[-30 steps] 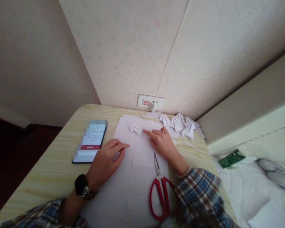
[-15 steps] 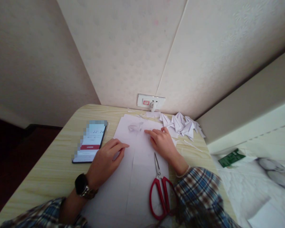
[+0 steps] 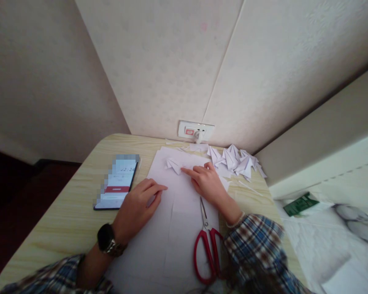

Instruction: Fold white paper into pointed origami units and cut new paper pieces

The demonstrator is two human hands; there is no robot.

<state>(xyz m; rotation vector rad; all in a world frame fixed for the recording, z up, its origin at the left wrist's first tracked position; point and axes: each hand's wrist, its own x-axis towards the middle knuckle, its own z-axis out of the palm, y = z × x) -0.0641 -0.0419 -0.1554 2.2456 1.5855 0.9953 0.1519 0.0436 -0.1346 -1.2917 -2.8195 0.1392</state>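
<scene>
A small white folded paper piece (image 3: 173, 165) with pointed ends lies on the white paper sheets (image 3: 150, 253) near their far end. My right hand (image 3: 207, 184) reaches in from the right, its index finger stretched out at the piece's right tip; whether it touches cannot be made out. That hand is open and holds nothing. My left hand (image 3: 138, 208) rests on the left edge of the sheets with fingers loosely extended, also holding nothing. Scissors with red handles (image 3: 207, 249) lie on the sheets below my right hand, blades pointing away and nearly closed.
Several similar folded paper pieces (image 3: 233, 160) are heaped at the table's back right corner, with paper strips (image 3: 250, 188) beside them. A phone (image 3: 119, 183) lies left of the sheets. A wall socket (image 3: 196, 130) with a plug is behind. A green packet (image 3: 301, 204) lies off the table, right.
The folded paper piece was blurred by motion and now lies still and sharp. My right index finger has moved slightly left toward it. My left hand has hardly moved.
</scene>
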